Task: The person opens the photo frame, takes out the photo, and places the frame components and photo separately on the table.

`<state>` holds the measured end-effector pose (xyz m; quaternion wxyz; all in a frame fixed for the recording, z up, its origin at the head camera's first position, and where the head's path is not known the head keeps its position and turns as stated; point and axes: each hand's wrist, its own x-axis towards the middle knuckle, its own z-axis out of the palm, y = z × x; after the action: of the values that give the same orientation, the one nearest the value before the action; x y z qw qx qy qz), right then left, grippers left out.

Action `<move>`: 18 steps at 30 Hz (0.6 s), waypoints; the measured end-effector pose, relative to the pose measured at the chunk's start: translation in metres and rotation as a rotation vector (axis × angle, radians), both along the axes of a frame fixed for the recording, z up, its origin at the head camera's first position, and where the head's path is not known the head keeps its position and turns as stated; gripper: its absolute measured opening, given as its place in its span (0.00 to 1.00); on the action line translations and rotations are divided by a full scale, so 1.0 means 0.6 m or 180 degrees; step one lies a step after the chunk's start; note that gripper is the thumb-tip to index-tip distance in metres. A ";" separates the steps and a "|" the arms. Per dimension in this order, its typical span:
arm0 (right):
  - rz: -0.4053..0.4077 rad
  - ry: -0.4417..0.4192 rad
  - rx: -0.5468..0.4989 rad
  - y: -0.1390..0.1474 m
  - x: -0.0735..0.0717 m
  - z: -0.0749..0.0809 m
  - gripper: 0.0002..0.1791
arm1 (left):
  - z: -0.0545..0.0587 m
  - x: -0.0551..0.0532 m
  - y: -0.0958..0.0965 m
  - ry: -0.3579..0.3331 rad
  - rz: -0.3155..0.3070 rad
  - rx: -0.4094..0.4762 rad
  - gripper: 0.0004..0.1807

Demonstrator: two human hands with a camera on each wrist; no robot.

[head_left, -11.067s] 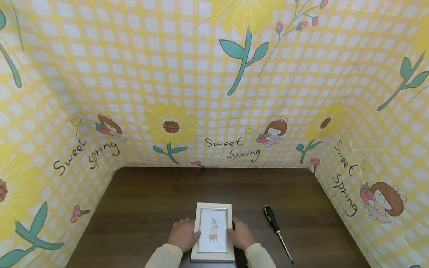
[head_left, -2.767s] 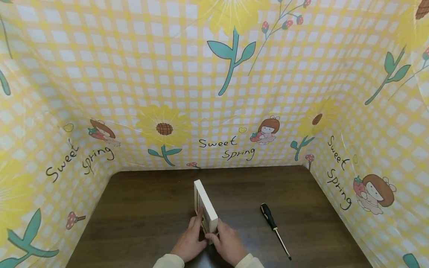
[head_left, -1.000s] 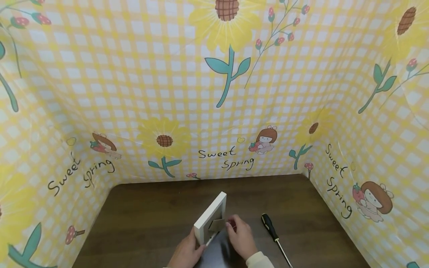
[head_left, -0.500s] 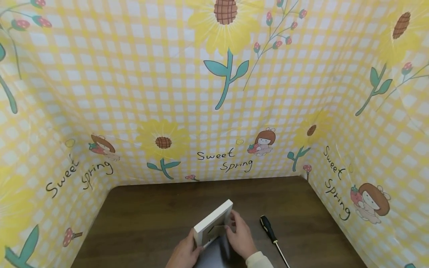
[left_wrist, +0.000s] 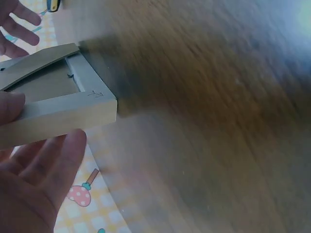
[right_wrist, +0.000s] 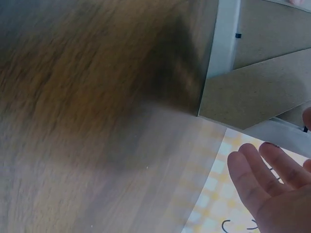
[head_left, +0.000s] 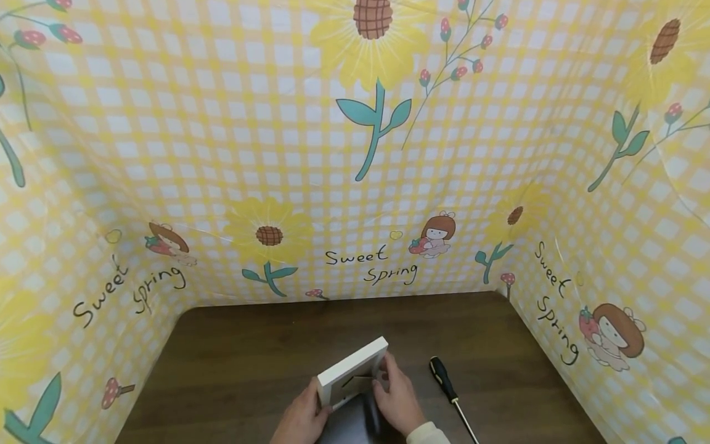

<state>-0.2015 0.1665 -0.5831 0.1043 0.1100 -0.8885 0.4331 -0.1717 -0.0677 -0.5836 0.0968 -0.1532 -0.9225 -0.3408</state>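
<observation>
A white picture frame (head_left: 353, 362) is held tilted over the dark table, its back facing the person. On its brown backing a cardboard easel stand (right_wrist: 262, 90) lies slantwise, one end reaching over the frame's edge in the right wrist view. My left hand (head_left: 302, 414) grips the left side, thumb (left_wrist: 10, 107) on the back rim and fingers beneath. At the opposite side my right hand (head_left: 400, 398) holds the edge, its fingers (right_wrist: 248, 174) along the outside and the thumb mostly cut off in the right wrist view. The printed front is hidden.
A screwdriver (head_left: 442, 377) with a black handle lies on the wooden table (head_left: 249, 351), right of the right hand. Yellow checked cloth (head_left: 288, 160) with flower prints walls the table at the back and both sides.
The picture frame first lay face up; it was then stood on edge and turned around so its back shows. Lately the right hand has moved onto its right edge, and the frame has turned further.
</observation>
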 end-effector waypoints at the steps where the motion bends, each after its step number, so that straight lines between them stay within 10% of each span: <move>1: 0.0017 0.0000 0.0028 0.001 0.001 -0.001 0.28 | -0.001 0.001 0.000 0.0035 0.0058 -0.0035 0.27; 18: 0.0059 0.0170 0.0523 -0.011 0.017 0.001 0.37 | -0.007 -0.008 0.007 0.0094 0.0839 -0.0094 0.29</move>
<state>-0.1912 0.1598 -0.5827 0.1146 0.1380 -0.9169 0.3566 -0.1764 -0.0635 -0.5878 0.1520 -0.0370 -0.9381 -0.3091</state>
